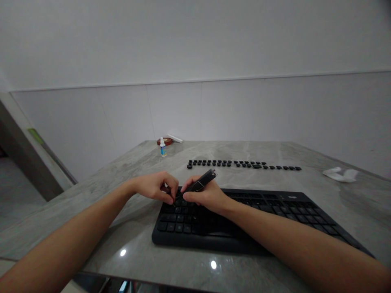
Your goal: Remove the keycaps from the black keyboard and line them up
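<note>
A black computer keyboard (214, 240) lies on the grey marbled table, its number pad side off to the right. My right hand (207, 197) is closed around a black pen-shaped tool (201, 181), whose thick end tilts up to the right while the other end points down at the upper left keys. Close beside it, my left hand (160, 187) has thumb and fingers pinched together over the keyboard's upper left corner; whatever lies between them is too small to make out. Behind the keyboard, several loose black keycaps (224, 163) are lined up in rows.
A small white bottle with a blue label (163, 149) stands at the back left, before a reddish-brown round object (167, 141) and a white strip (175, 138). Crumpled white tissue (340, 175) lies at the right. Below the table's front edge, partly seen items (124, 286) show.
</note>
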The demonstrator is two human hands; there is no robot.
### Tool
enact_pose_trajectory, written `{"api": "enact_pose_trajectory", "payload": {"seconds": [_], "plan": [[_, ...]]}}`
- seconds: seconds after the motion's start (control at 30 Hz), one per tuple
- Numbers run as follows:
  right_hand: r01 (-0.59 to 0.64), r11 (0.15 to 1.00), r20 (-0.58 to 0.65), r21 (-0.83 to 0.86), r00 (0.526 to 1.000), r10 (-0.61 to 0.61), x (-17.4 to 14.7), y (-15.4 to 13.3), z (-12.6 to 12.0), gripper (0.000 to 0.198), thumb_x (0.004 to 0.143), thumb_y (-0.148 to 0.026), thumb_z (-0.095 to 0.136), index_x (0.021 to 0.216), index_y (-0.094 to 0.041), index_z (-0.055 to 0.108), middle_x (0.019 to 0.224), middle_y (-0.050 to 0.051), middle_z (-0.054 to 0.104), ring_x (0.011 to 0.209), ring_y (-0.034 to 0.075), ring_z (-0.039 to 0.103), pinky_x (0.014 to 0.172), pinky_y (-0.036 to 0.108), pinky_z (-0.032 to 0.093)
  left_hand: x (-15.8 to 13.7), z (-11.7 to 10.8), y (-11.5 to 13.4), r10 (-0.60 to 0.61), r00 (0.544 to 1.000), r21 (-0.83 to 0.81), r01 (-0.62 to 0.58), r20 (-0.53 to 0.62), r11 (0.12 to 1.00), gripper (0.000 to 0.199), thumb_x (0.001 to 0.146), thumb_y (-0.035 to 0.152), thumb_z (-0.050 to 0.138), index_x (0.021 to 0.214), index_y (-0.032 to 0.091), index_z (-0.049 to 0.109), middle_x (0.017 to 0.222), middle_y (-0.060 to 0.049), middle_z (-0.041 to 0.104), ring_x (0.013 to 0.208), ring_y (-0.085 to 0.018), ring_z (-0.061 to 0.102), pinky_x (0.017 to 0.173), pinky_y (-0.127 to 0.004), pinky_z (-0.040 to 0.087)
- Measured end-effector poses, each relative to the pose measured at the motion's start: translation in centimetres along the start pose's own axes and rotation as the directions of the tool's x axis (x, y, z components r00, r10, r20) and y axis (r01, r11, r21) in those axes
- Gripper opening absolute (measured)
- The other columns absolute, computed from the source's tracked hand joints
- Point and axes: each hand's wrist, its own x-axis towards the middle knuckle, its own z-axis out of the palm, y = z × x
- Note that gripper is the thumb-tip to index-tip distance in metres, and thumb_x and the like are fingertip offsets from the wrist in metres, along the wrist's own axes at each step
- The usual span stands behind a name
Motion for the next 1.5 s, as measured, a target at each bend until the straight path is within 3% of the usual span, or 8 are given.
{"api": "enact_pose_trajectory", "payload": {"seconds": [0.2,0.57,0.77,0.97,1.17,1.5], "plan": [[0.123,0.990,0.062,-0.070,0.991,-0.118,-0.49,-0.43,0.23,0.012,0.067,-0.011,0.063,0.076,-0.014,0.070,0.066,-0.002,0.061,0.061,0.009,0.052,0.059,0.021,0.041,-0.05,0.14,-0.09,-0.020,1.000,-0.008,0.020,-0.004,1.000,0.010,0.079,0.025,0.069,0.081,0.016,0.072,0.076,-0.001,0.064,0.068,-0.012,0.054,0.061,-0.021,0.039],[0.284,0.943,0.118,-0.174,0.957,-0.267,-0.61,-0.21,0.25,0.016,0.065,-0.004,0.063,0.073,-0.014,0.074,0.067,0.000,0.065,0.061,0.010,0.055,0.060,0.020,0.043,0.24,0.18,0.12,0.014,1.000,-0.006,-0.014,0.007,1.000,0.013,0.081,0.026,0.070,0.077,0.015,0.071,0.077,-0.003,0.065,0.070,-0.012,0.056,0.064,-0.022,0.042],[0.262,0.955,0.116,-0.143,0.962,-0.246,-0.59,0.00,0.45,0.014,0.065,-0.005,0.063,0.071,-0.014,0.073,0.069,0.001,0.067,0.062,0.010,0.057,0.060,0.021,0.043,0.30,0.45,-0.17,-0.005,1.000,0.002,0.005,0.006,1.000,0.012,0.081,0.027,0.070,0.079,0.015,0.071,0.078,-0.002,0.066,0.070,-0.012,0.056,0.065,-0.021,0.043],[0.158,0.973,0.037,-0.171,0.987,-0.154,-0.40,0.32,0.60,0.012,0.066,-0.010,0.063,0.073,-0.014,0.072,0.065,-0.001,0.065,0.058,0.009,0.053,0.056,0.020,0.040,0.40,0.45,-0.20,-0.079,0.997,-0.026,0.079,-0.016,0.997,0.010,0.081,0.024,0.069,0.081,0.014,0.069,0.075,-0.001,0.063,0.070,-0.012,0.056,0.064,-0.020,0.042],[0.166,0.974,0.039,-0.152,0.986,-0.162,-0.44,0.11,0.62,0.009,0.070,-0.013,0.062,0.074,-0.013,0.071,0.063,-0.002,0.062,0.059,0.009,0.051,0.058,0.020,0.040,0.56,0.49,-0.26,-0.072,0.997,0.001,0.072,-0.028,0.997,0.009,0.082,0.023,0.068,0.081,0.014,0.067,0.073,0.001,0.060,0.068,-0.011,0.053,0.063,-0.020,0.041],[0.037,0.988,-0.027,-0.151,0.999,-0.041,-0.16,-0.30,0.75,0.007,0.073,-0.011,0.062,0.070,-0.013,0.069,0.057,-0.004,0.056,0.054,0.007,0.048,0.055,0.019,0.038,0.89,0.55,-0.11,-0.022,0.999,0.028,0.023,-0.034,0.999,0.013,0.085,0.025,0.065,0.080,0.014,0.069,0.076,-0.001,0.060,0.073,-0.013,0.054,0.067,-0.021,0.041]]}}
